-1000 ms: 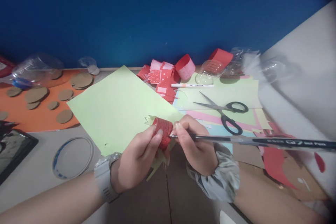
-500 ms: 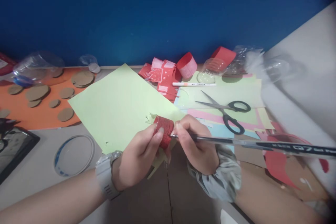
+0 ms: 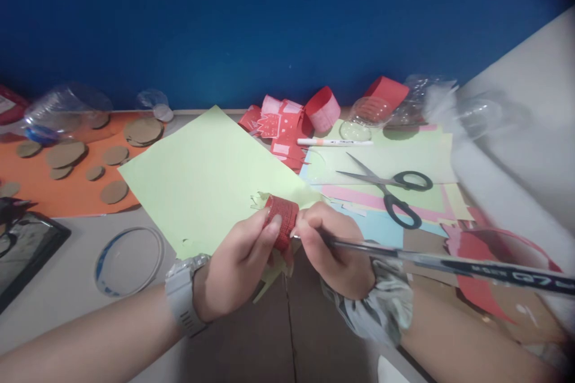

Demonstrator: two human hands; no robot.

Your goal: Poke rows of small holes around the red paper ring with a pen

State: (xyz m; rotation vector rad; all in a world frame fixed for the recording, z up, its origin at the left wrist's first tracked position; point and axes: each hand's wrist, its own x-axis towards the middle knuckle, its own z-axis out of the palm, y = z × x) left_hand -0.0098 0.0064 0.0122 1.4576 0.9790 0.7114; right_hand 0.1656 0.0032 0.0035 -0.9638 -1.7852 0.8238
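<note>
Between the fingers of my left hand (image 3: 242,260) is a small red paper roll (image 3: 284,209) with dark lines drawn over it. My right hand (image 3: 335,245) grips a long pen (image 3: 417,258), its tip at the roll's right side; my fingers partly cover the tip. A large light green sheet (image 3: 202,173) lies under and behind the hands, with a torn or cut edge by the roll. Some green paper also shows just beneath my left fingers.
Black-handled scissors (image 3: 389,182) lie open on coloured papers at right. A white marker (image 3: 335,142) and red paper rings (image 3: 323,109) are behind. Cardboard discs (image 3: 114,191) rest on orange paper (image 3: 27,182); a clear tape ring (image 3: 128,262) sits at left.
The pen's back end has swung downward on the right, and its tip has shifted slightly lower along the roll. My left hand keeps its hold; the view has shifted slightly.
</note>
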